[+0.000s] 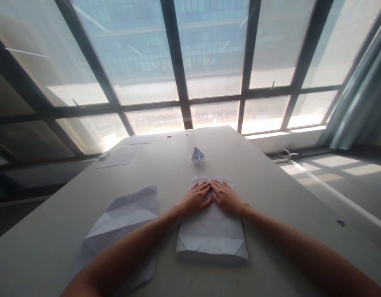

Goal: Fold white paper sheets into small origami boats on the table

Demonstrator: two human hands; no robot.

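Note:
A folded white sheet of paper (212,233) lies on the grey table (270,198) in front of me. My left hand (195,199) and my right hand (225,196) rest flat on its far half, fingers stretched out and fingertips meeting near the middle. Both hands press on the paper and hold nothing. Beyond them stands a small folded paper figure (197,156), apart from my hands.
A creased, unfolded white sheet (124,222) lies to the left of my left forearm. More flat sheets (122,156) lie at the table's far left corner. Large windows (190,62) rise behind the table and a curtain (357,103) hangs at the right.

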